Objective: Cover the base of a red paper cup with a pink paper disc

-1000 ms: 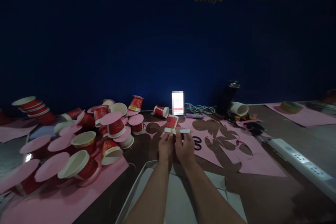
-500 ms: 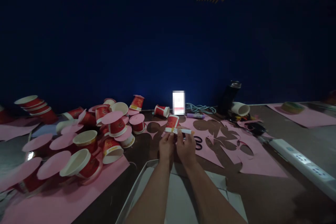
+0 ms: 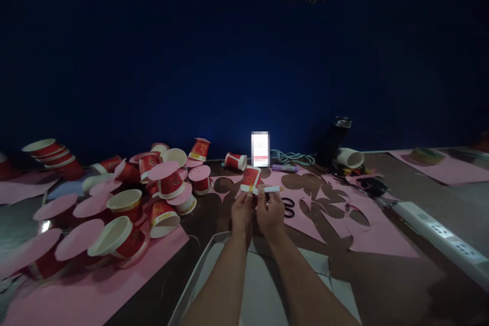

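The white stick (image 3: 272, 189), a slim pen-like item of uncertain type, changes its angle slightly: compared with half a second ago, its right end sits higher. The red paper cup (image 3: 251, 178) shows almost no shift. The adjustment therefore appears confined to the stick, with the cup serving as the steady part.

Orientation of the stick: long axis roughly crosswise in front of the hands, rising slightly toward the right, tan tip pointing right and away from the cup. Orientation of the cup: directly beyond the left fingertips, long axis running away from the hand with a slight lean to the right. Its white-edged, apparently wider end faces the hands; the interior is not visible.

Left hand (image 3: 241, 214): thumb and fingers pinch the cup at its near edge. Right hand (image 3: 272, 214): thumb and fingers pinch the stick just beside the cup. Contact between stick and cup cannot be confirmed.

Left of the left hand: paper cups, several with pink discs (image 3: 79, 239). Just right of the right hand: black scissor-like loops (image 3: 289, 208) on cut pink paper (image 3: 311, 232). Below both wrists: an open cardboard box (image 3: 263, 285).
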Demonstrator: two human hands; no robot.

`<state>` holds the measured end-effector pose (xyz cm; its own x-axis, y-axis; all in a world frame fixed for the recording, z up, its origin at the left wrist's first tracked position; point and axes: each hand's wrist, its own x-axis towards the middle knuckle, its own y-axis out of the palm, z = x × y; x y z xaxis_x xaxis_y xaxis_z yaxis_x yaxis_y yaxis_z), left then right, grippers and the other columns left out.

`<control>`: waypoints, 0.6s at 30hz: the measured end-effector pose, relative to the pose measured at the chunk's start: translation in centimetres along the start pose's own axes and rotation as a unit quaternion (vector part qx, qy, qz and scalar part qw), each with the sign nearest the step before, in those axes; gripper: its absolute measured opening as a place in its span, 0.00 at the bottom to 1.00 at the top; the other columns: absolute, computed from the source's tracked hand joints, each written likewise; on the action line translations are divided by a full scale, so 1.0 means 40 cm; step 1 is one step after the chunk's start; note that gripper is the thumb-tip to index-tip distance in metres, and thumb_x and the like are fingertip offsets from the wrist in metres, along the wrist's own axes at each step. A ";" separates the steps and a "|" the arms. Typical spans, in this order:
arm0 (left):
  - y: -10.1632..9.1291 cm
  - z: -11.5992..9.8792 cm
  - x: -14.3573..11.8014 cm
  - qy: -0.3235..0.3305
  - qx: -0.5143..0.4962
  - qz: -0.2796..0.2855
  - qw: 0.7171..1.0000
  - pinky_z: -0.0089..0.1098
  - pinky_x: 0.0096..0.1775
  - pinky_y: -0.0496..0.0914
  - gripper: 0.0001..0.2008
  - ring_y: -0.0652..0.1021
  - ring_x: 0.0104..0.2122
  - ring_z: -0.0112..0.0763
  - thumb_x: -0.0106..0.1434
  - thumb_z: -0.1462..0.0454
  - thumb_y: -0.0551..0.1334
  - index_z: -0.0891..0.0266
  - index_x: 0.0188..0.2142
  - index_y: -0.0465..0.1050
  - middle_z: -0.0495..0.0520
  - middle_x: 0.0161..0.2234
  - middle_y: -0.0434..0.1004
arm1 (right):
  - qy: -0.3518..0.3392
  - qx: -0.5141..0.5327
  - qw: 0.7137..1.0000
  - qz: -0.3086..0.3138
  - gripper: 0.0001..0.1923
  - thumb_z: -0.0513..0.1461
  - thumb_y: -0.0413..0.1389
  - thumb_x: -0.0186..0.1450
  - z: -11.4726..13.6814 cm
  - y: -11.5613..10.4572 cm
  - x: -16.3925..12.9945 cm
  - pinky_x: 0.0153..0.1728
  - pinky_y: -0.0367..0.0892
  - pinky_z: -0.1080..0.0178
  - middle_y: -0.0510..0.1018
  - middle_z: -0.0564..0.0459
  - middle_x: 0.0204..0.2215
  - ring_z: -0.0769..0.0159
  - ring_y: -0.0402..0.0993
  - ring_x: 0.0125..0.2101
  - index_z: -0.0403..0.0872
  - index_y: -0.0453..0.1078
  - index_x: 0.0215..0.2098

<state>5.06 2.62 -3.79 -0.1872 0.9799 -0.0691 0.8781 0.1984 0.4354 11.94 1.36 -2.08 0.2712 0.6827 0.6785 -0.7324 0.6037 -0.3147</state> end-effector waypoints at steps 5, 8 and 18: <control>0.001 -0.007 -0.004 -0.012 -0.041 0.020 0.999 0.28 0.32 0.67 0.11 0.75 0.27 0.29 0.50 0.57 0.65 0.63 0.29 0.76 0.50 0.24 0.75 | 0.007 0.005 1.000 -0.011 0.13 0.42 0.46 0.68 0.002 -0.001 -0.001 0.42 0.66 0.55 0.77 0.45 0.36 0.59 0.72 0.38 0.46 0.71 0.37; 0.000 -0.009 -0.006 -0.009 -0.019 0.016 1.000 0.27 0.29 0.66 0.11 0.73 0.25 0.28 0.51 0.57 0.64 0.63 0.27 0.75 0.50 0.22 0.74 | 0.004 0.007 1.000 -0.004 0.12 0.41 0.46 0.68 0.002 -0.001 0.000 0.42 0.66 0.55 0.77 0.46 0.35 0.59 0.72 0.38 0.46 0.71 0.38; 0.004 0.001 0.004 -0.050 -0.123 0.010 0.991 0.29 0.32 0.68 0.09 0.76 0.27 0.29 0.50 0.61 0.67 0.63 0.30 0.74 0.53 0.27 0.77 | -0.001 0.026 0.999 -0.027 0.12 0.41 0.46 0.68 0.011 -0.008 0.003 0.43 0.66 0.55 0.76 0.46 0.37 0.60 0.71 0.40 0.46 0.71 0.39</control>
<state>5.21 2.80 -3.77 -0.1157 0.9833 -0.1408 0.7444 0.1797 0.6431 11.93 1.09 -1.60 0.3095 0.6489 0.6950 -0.7479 0.6175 -0.2435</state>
